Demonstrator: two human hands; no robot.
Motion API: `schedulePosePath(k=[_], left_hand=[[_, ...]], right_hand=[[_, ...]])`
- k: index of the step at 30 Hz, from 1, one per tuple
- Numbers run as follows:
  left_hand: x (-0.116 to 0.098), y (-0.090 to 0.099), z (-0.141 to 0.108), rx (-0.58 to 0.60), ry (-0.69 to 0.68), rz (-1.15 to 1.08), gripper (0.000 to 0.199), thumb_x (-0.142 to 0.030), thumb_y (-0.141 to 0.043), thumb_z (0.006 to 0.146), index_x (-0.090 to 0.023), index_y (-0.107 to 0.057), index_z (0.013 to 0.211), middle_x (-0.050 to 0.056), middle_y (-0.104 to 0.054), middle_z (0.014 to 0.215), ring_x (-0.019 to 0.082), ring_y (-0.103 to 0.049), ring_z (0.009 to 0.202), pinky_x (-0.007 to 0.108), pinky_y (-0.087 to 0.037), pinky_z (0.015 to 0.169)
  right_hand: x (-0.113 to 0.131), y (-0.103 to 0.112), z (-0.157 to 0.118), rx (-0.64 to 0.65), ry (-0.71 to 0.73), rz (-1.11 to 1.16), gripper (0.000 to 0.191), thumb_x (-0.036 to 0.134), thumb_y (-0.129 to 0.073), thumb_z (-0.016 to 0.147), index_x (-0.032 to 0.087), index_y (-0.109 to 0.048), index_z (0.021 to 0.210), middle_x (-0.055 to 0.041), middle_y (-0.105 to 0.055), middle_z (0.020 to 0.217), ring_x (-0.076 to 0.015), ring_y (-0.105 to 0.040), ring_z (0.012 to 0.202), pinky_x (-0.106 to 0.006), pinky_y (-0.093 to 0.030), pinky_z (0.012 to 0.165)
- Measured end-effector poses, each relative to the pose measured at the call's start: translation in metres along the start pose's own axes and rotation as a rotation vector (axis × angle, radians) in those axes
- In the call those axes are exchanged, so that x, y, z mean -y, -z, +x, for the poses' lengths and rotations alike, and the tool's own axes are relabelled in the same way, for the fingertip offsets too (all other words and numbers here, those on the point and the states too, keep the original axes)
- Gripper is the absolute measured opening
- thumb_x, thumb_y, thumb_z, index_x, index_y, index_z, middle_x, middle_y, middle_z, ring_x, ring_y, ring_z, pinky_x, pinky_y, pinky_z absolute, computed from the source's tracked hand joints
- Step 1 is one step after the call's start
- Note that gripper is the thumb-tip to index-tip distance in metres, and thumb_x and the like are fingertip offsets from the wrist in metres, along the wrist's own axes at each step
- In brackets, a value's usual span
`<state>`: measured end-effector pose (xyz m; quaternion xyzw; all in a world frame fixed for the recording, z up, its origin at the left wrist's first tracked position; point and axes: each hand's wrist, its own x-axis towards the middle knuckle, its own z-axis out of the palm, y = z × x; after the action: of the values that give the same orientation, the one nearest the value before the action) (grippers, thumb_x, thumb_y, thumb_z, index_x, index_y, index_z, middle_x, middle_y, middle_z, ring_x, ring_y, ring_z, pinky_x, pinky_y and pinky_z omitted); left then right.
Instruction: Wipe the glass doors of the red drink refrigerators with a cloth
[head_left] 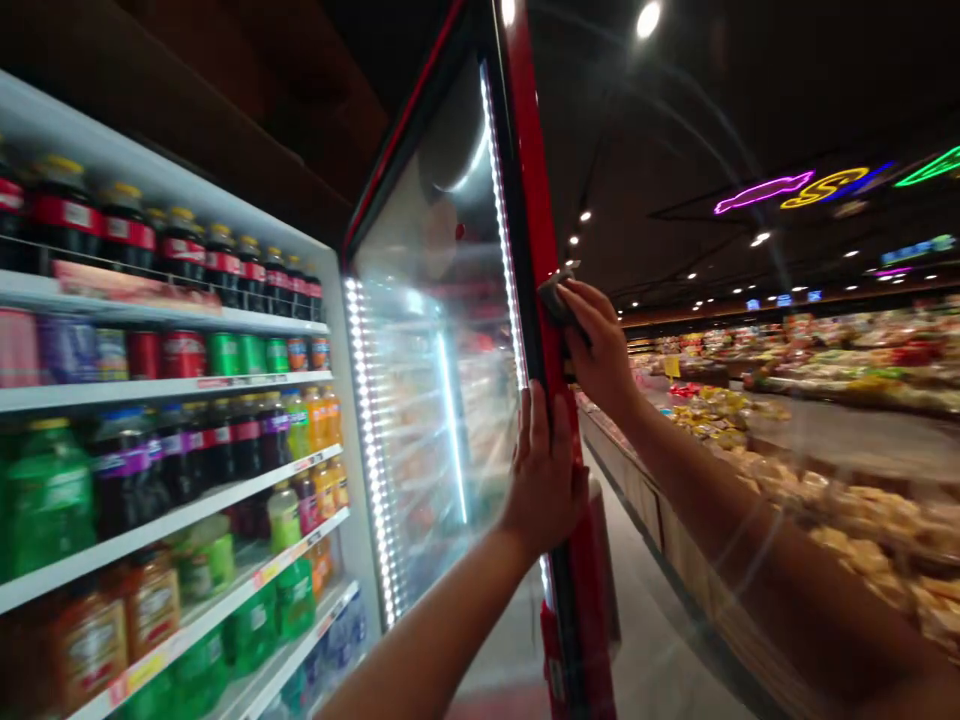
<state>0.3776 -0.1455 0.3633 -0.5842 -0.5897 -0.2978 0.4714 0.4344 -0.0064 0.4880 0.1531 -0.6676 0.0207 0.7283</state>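
A glass cooler door [442, 250] with a red and black frame [534, 180] stands swung open in the middle of the view. My left hand [546, 470] lies against the inner side and edge of the frame, its fingers pointing up and somewhat apart. Higher up, my right hand [600, 335] presses a small dark grey cloth [556, 292] on the red outer edge of the frame. The fingers of my right hand are closed on the cloth, which they partly cover.
At the left are lit cooler shelves [172, 305] with cola bottles, cans and green bottles. Produce displays [825, 480] line the right side, past a grey floor aisle [637, 620]. Neon signs [825, 188] hang from the dark ceiling.
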Motion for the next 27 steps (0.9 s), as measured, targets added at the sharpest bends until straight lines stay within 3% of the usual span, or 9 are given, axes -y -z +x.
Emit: schedulePosePath(k=[2,7,10,13,15,22,27], left_hand=[[-0.009,0.023,-0.004,-0.035,0.088,0.049,0.105,-0.015,-0.055,0.087,-0.019,0.022,0.159,0.013,0.028,0.165,0.039,0.009,0.155,0.063,-0.025,0.123],[-0.019,0.076,-0.028,-0.059,0.246,0.158,0.106,-0.024,-0.059,0.09,-0.024,0.021,0.159,0.012,0.024,0.167,0.039,0.001,0.156,0.062,-0.028,0.123],[-0.018,0.109,-0.047,-0.046,0.306,0.226,0.107,-0.029,-0.061,0.09,-0.021,0.019,0.159,0.015,0.018,0.169,0.036,0.001,0.156,0.056,-0.028,0.124],[-0.014,0.141,-0.067,-0.032,0.38,0.26,0.112,-0.037,-0.065,0.09,-0.017,0.022,0.158,0.019,0.01,0.169,0.033,0.0,0.157,0.051,-0.027,0.126],[-0.01,0.162,-0.082,-0.039,0.434,0.26,0.114,-0.043,-0.065,0.09,-0.017,0.023,0.158,0.019,0.006,0.17,0.032,-0.003,0.157,0.049,-0.028,0.126],[0.01,0.232,-0.131,-0.014,0.463,0.318,0.115,-0.041,-0.066,0.089,-0.016,0.023,0.157,0.021,0.007,0.169,0.033,-0.003,0.157,0.054,-0.024,0.126],[0.026,0.279,-0.164,0.023,0.5,0.361,0.122,-0.034,-0.071,0.084,-0.013,0.025,0.157,0.023,0.005,0.169,0.035,-0.005,0.157,0.054,-0.025,0.126]], right_hand=[[0.022,-0.001,0.005,0.022,0.015,0.031,0.053,0.023,-0.041,0.099,0.036,-0.048,0.149,-0.0038,-0.052,0.15,-0.0275,-0.05,0.137,-0.051,-0.042,0.116],[0.088,0.003,-0.03,0.091,0.094,0.098,0.059,0.017,-0.042,0.098,0.043,-0.044,0.151,-0.0003,-0.051,0.151,-0.0276,-0.05,0.134,-0.051,-0.044,0.113],[0.113,-0.012,-0.012,0.079,0.138,0.132,0.061,0.012,-0.042,0.096,0.043,-0.049,0.148,0.0013,-0.052,0.15,-0.0283,-0.047,0.134,-0.053,-0.042,0.115],[0.134,-0.036,0.026,0.055,0.152,0.19,0.06,0.01,-0.044,0.096,0.043,-0.053,0.145,0.0038,-0.053,0.15,-0.0294,-0.045,0.135,-0.056,-0.04,0.116],[0.153,-0.049,0.037,0.067,0.162,0.217,0.057,0.01,-0.045,0.096,0.042,-0.056,0.143,0.0042,-0.053,0.15,-0.0298,-0.044,0.136,-0.056,-0.038,0.116],[0.235,-0.054,-0.009,0.323,0.43,0.252,0.042,0.019,-0.057,0.096,0.043,-0.067,0.129,0.0057,-0.062,0.142,-0.0282,-0.044,0.14,-0.05,-0.043,0.111],[0.287,-0.083,0.005,0.242,0.326,0.224,0.04,0.015,-0.054,0.096,0.036,-0.071,0.125,0.0021,-0.061,0.143,-0.0286,-0.045,0.139,-0.051,-0.043,0.11]])
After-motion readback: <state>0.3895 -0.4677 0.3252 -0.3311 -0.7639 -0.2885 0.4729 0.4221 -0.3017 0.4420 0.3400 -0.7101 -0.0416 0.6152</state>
